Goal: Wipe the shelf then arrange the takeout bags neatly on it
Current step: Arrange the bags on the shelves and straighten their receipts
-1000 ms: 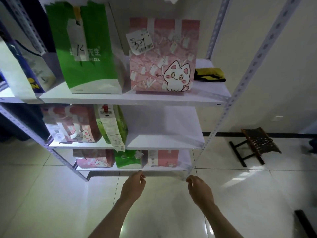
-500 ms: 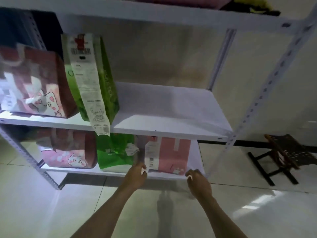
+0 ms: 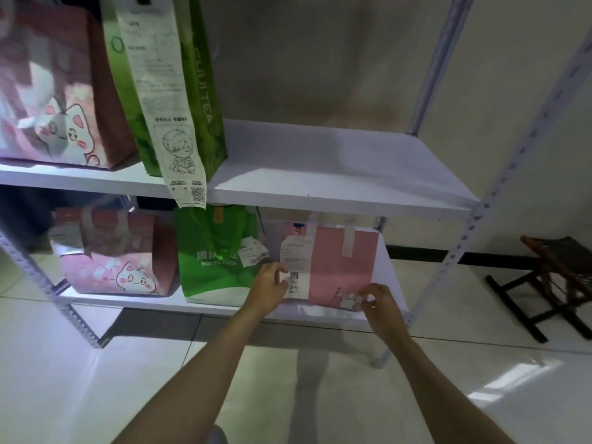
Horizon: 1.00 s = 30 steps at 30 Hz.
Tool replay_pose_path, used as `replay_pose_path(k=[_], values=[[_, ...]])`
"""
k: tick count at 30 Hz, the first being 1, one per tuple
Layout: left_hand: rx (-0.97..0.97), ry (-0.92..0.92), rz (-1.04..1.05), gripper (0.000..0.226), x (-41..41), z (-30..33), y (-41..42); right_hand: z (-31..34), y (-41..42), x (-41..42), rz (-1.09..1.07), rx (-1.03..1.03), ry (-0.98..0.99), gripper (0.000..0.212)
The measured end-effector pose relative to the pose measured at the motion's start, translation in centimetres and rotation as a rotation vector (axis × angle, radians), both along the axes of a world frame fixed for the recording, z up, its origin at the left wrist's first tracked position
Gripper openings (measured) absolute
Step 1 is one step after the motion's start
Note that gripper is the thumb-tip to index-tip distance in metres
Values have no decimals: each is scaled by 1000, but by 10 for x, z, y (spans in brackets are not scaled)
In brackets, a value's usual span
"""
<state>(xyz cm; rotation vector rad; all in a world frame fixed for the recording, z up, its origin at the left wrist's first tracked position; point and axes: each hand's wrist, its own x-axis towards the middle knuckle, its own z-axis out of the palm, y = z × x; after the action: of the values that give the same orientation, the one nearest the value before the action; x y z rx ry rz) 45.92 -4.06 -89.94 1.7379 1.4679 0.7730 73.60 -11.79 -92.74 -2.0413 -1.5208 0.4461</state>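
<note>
A plain pink takeout bag [image 3: 336, 267] with a white receipt stands at the right end of the white bottom shelf [image 3: 144, 304]. My left hand [image 3: 269, 283] grips its left edge by the receipt. My right hand [image 3: 378, 299] pinches its lower right corner beside a small cat print. To the left of it stand a green pizza bag [image 3: 214, 261] and a pink cat bag [image 3: 118, 251]. On the middle shelf [image 3: 336, 161] a green tea bag [image 3: 179, 91] with a long hanging receipt stands next to another pink cat bag [image 3: 54, 91].
The right half of the middle shelf is bare. Perforated metal uprights [image 3: 499, 187] frame the rack on the right. A dark wooden folding stool [image 3: 557, 277] stands on the tiled floor to the right, near the wall.
My view has dropped from the upper shelves to the lower two. Both hands have reached forward from the bottom shelf's front edge onto the pink bag.
</note>
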Motion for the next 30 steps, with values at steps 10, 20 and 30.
replay_pose_path(k=[10,20,30], values=[[-44,-181,60,20,8,3,-12,12,-19,-8,-103,100,99,23],[73,-360,190,30,-14,28,-94,26,-81,-28,-122,404,130,39],[237,-615,237,25,-45,134,-157,125,-127,-60,-54,726,176,34]])
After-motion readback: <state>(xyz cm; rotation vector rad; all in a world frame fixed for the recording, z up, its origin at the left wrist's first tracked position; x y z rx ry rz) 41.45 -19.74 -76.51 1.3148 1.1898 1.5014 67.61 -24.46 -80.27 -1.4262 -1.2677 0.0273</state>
